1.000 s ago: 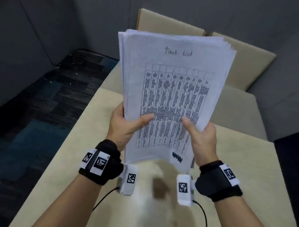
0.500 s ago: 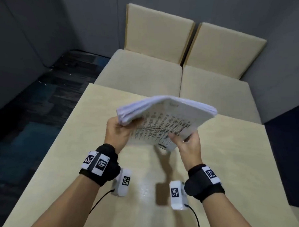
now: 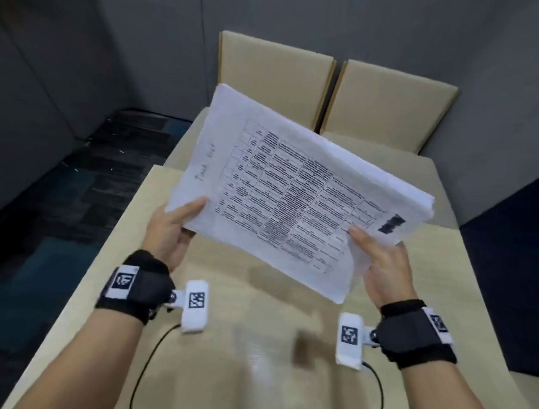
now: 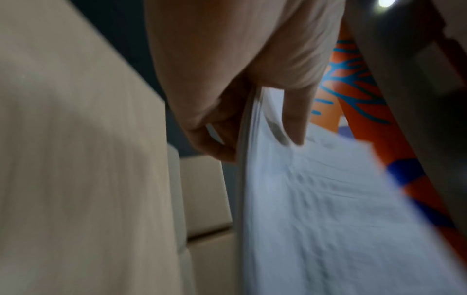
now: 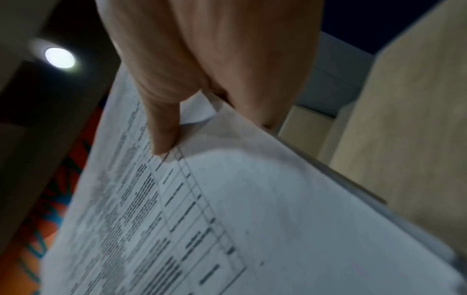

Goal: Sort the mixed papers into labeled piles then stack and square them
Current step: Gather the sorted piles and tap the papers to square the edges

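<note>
Head: stack (image 3: 292, 184) held in air above worktop (image 3: 243, 344), tilted. Left hand (image 3: 170, 236) pinched one corner, right hand (image 3: 385, 267) pinched opposite lower edge. Handwriting on top sheet looked like "Task list"; table print too small to read.

Left wrist: thick sheaf (image 4: 316, 209), floppy, sheets likely slippery; best gripped at opposite edges.

Right wrist: thumb (image 5: 161, 127) pressed top sheet (image 5: 252, 219); print blurred.

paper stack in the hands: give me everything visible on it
The paper stack is a thick sheaf of white sheets, edges slightly fanned rather than flush. The top sheet shows a printed table of small dark text, a handwritten heading along one side, too blurred to read surely, and a dark block near one corner. It is held tilted in the air above the beige table, touching nothing but hands: the left hand grips one corner, thumb on top; the right hand pinches the near edge.
</note>
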The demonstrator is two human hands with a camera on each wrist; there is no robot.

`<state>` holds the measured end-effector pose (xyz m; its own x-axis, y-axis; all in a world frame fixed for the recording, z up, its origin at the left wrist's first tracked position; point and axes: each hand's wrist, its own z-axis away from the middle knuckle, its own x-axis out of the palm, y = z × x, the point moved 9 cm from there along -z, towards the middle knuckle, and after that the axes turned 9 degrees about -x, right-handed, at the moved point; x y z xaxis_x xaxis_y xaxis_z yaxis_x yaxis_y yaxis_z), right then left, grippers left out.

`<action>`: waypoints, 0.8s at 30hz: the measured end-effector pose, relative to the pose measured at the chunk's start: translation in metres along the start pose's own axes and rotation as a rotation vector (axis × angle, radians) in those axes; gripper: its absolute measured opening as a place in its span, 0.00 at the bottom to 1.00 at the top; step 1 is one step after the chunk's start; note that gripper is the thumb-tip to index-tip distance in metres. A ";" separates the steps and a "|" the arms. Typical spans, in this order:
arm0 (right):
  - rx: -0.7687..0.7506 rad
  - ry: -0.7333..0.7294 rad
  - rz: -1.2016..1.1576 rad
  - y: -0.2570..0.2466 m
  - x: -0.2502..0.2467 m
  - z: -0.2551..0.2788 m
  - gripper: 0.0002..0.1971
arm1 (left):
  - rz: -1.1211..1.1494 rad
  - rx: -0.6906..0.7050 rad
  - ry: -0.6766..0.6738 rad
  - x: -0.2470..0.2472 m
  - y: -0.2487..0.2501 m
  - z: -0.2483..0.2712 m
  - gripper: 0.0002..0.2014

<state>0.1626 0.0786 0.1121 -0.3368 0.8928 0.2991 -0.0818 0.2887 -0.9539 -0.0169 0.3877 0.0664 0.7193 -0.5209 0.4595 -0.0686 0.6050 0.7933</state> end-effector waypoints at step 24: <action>0.127 -0.186 0.604 0.113 -0.104 0.053 0.11 | -0.282 -0.044 0.204 -0.011 -0.127 0.041 0.19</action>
<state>0.1386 0.0002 -0.0276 -0.5142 0.8071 -0.2901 0.0668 -0.2995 -0.9517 -0.0442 0.2913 -0.0230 0.8296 -0.5426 0.1317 0.1791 0.4820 0.8577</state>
